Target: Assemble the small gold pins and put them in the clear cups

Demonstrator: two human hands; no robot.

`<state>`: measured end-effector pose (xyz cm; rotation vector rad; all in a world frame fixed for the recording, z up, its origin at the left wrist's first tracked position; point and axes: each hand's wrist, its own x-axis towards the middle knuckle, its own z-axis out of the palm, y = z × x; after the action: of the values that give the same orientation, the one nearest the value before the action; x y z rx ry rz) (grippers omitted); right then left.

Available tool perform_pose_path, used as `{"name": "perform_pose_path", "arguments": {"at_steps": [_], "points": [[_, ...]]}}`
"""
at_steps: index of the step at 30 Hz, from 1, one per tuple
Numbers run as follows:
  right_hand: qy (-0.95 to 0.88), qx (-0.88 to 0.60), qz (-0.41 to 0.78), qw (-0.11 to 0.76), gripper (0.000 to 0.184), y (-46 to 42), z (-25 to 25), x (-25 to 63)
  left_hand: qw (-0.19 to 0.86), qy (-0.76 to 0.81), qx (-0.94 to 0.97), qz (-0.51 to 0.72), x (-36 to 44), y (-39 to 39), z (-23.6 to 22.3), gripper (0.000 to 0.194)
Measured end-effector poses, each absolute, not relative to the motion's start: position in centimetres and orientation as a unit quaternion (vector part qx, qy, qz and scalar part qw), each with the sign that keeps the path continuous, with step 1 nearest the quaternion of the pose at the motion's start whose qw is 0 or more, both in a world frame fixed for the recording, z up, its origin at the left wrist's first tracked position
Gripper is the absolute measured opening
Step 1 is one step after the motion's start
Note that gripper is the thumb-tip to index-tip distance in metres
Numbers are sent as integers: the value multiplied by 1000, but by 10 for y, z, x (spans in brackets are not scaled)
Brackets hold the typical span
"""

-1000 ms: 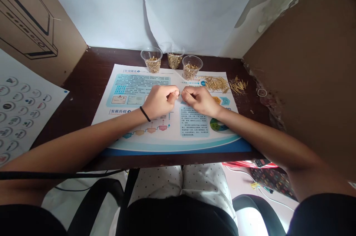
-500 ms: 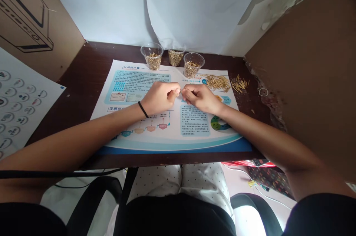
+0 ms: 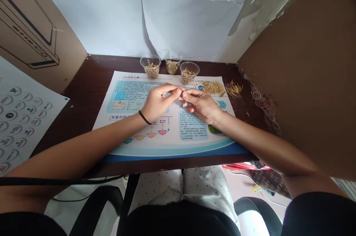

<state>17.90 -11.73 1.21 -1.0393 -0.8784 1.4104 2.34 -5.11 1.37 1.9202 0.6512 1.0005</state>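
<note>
My left hand (image 3: pixel 159 100) and my right hand (image 3: pixel 200 104) meet fingertip to fingertip above a printed blue and white sheet (image 3: pixel 155 139). Both pinch a tiny gold pin (image 3: pixel 181 89) between thumb and forefinger. A black band circles my left wrist. Just beyond the hands stand three clear plastic cups (image 3: pixel 150 66) holding small gold parts. A loose heap of gold pins (image 3: pixel 213 87) lies on the sheet to the right of the cups, with a smaller scatter (image 3: pixel 234 89) on the dark table past it.
The dark wooden table (image 3: pixel 86 84) is boxed in by a cardboard carton (image 3: pixel 30 32) on the left, brown cardboard (image 3: pixel 300 65) on the right and white paper behind. A sheet of round stickers (image 3: pixel 19 117) lies at far left. My lap and a chair show below.
Both hands have lifted slightly and their fingers have loosened from tight fists into an extended pinch. The camera tilted a little, so the table sits lower in view.
</note>
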Motion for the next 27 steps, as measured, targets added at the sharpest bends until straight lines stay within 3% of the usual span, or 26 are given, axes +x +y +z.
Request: {"name": "perform_pose_path", "arguments": {"at_steps": [7, 13, 23, 27], "points": [[-385, -450, 588, 551, 36, -122, 17, 174, 514, 265, 717, 390, 27, -58, 10, 14], [-445, -474, 481, 587, 34, -118, 15, 178, 622, 228, 683, 307, 28, -54, 9, 29], [-466, -451, 439, 622, 29, -115, 12, 184, 626, 230, 704, 246, 23, -47, 15, 30], [-509, -496, 410, 571, 29, -114, 5, 190, 617, 270, 711, 201, 18, -44, 22, 30]]}}
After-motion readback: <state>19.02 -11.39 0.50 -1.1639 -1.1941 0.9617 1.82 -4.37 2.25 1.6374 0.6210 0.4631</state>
